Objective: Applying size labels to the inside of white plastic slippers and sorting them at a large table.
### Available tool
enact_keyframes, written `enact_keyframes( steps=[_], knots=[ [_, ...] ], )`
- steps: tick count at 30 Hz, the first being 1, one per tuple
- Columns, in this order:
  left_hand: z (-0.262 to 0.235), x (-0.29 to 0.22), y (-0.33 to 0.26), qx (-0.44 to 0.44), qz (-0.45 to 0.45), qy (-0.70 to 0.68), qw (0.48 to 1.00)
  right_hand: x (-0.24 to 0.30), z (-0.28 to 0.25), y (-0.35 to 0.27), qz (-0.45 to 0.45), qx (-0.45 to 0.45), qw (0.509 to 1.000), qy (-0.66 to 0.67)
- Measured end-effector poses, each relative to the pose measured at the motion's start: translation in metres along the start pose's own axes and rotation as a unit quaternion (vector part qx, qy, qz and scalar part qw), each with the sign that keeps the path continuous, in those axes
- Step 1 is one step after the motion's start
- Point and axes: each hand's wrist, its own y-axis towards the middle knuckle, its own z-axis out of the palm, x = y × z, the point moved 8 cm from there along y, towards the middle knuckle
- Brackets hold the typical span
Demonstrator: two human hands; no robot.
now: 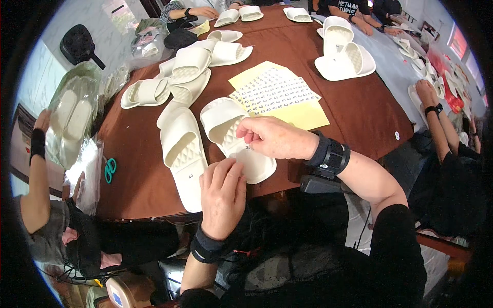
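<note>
A cream slide slipper (259, 167) lies before me on the brown-covered table, toe pointing away. At its heel's left edge is my left hand (222, 195), fingers bent together and holding that edge. My right hand (275, 137) hovers over the footbed with fingers curled into a pinch; anything between the fingertips is hidden. Just below them a small dark mark shows on the insole. The matching slipper (181, 136) lies to the left, a small printed mark on its heel. Behind the right hand are fanned yellow-backed sticker sheets (282, 97).
More cream slippers (190, 64) are heaped far left; another pair (344, 56) sits far right. Teal-handled scissors (110, 170) lie near the left edge. A person at left handles bagged slippers (72, 115). Other people work at the far side and along a grey table (390, 66) at right.
</note>
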Motion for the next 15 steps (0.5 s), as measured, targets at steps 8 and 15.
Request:
enact_keyframes(
  steps=[8,15],
  knots=[
    [0.0091,0.0044,0.0020,0.014,-0.011,0.019,1.000,0.0006,0.0015,0.0049,-0.003,0.023,1.000,-0.021],
    [0.0073,0.0064,0.0026,0.014,-0.037,0.007,0.999,-0.0004,0.0037,0.0078,-0.016,0.013,0.999,-0.025]
  ],
)
